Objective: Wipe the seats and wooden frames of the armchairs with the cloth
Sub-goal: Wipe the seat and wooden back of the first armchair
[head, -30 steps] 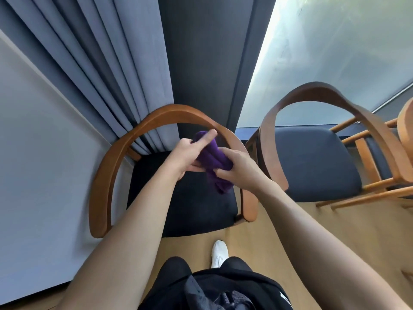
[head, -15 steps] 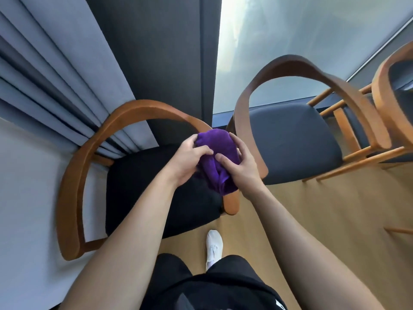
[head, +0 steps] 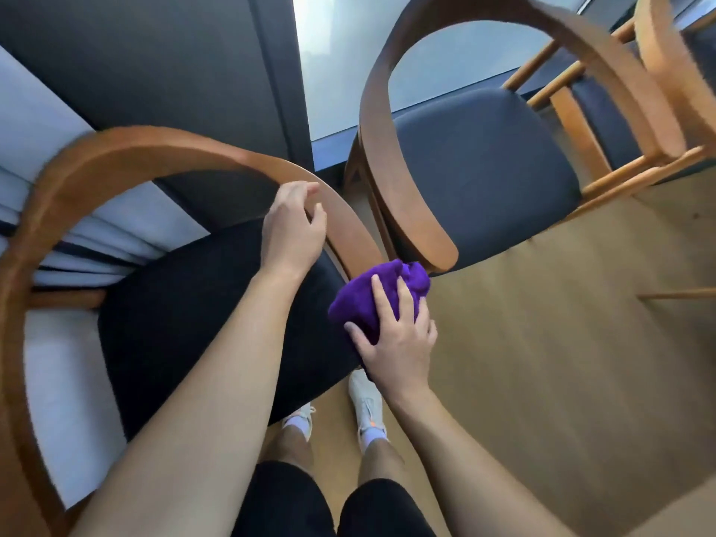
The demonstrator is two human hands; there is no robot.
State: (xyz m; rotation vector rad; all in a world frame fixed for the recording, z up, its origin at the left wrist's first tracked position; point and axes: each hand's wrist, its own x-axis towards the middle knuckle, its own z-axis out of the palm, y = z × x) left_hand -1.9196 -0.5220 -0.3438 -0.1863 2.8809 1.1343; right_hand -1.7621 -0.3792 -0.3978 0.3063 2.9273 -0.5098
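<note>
Left of frame: curtain (head: 35, 106) behind near armchair's curved wooden frame (head: 116, 157); black seat (head: 174, 304) below it. Centre: left hand (head: 292, 230) on frame's right arm, fingers curled over rail. Lower centre: right hand (head: 399, 343) grips bunched purple cloth (head: 360, 304) at arm's front end, beside seat edge. Right: second armchair (head: 484, 168), dark seat, on wooden floor (head: 561, 343).

Bunched purple cloth (head: 372, 300) over the front arm end of the black-seated armchair (head: 174, 304); grey-seated armchair (head: 484, 180) just beside.
</note>
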